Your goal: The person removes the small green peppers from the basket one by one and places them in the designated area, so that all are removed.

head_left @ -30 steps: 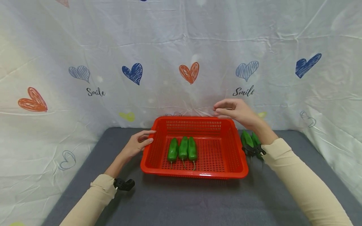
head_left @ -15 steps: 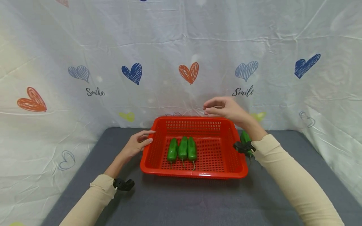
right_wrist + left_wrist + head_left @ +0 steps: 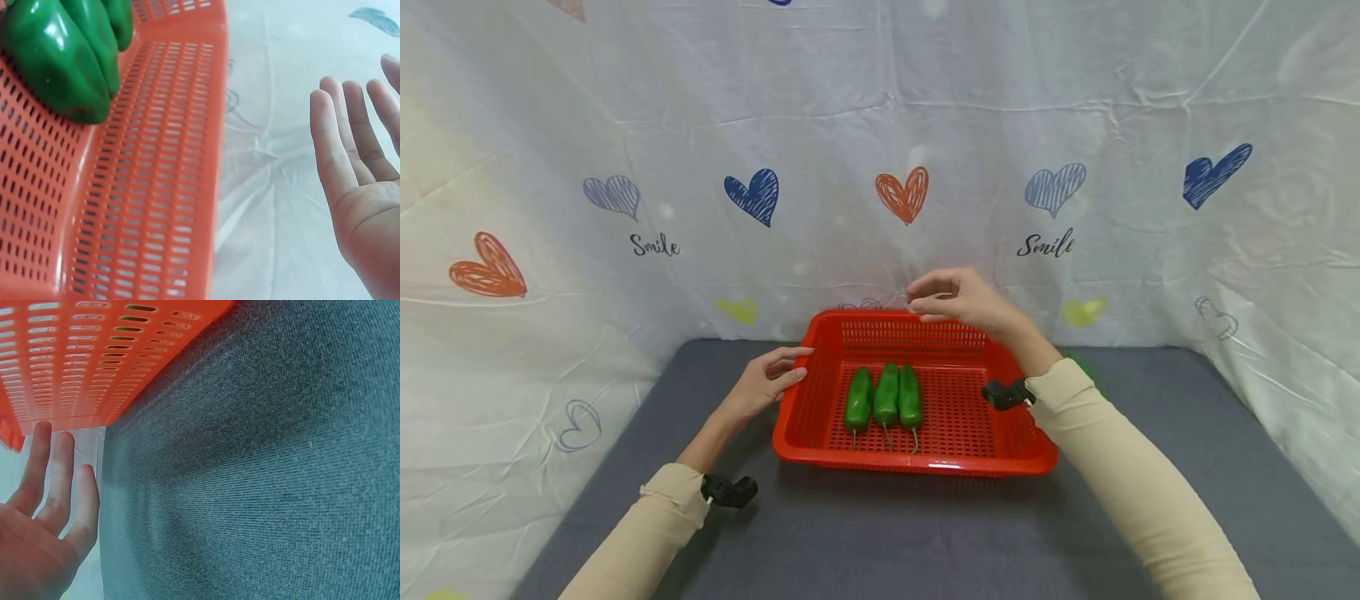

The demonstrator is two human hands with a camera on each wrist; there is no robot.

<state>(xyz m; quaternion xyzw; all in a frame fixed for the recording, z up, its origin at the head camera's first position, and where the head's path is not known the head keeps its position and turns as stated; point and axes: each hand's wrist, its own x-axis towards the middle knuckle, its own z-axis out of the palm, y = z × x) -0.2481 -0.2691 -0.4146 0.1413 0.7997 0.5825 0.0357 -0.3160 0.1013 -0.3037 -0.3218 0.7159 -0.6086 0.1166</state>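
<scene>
Three green peppers (image 3: 886, 395) lie side by side in the left half of a red slotted plastic basket (image 3: 917, 461), their stems toward the front. My left hand (image 3: 763, 385) is at the basket's left rim with thumb and index fingertip against it. Several left fingers (image 3: 60, 481) stretch out straight beside the slotted outer wall in the left wrist view. Above the basket's back rim hovers my right hand (image 3: 966, 302), its fingers loosely bent around nothing. The right wrist view shows that hand's palm (image 3: 369, 212) and spread fingers, apart from the basket.
Behind the basket's right side another green pepper (image 3: 1081, 367) is mostly hidden by my right sleeve (image 3: 1131, 467). A dark grey cloth covers the table (image 3: 865, 542). A white curtain (image 3: 827, 108) printed with hearts hangs directly behind it.
My right hand has moved left above the basket's back rim, and its forearm now covers most of the peppers on the right. The left hand, basket and peppers inside stay put.
</scene>
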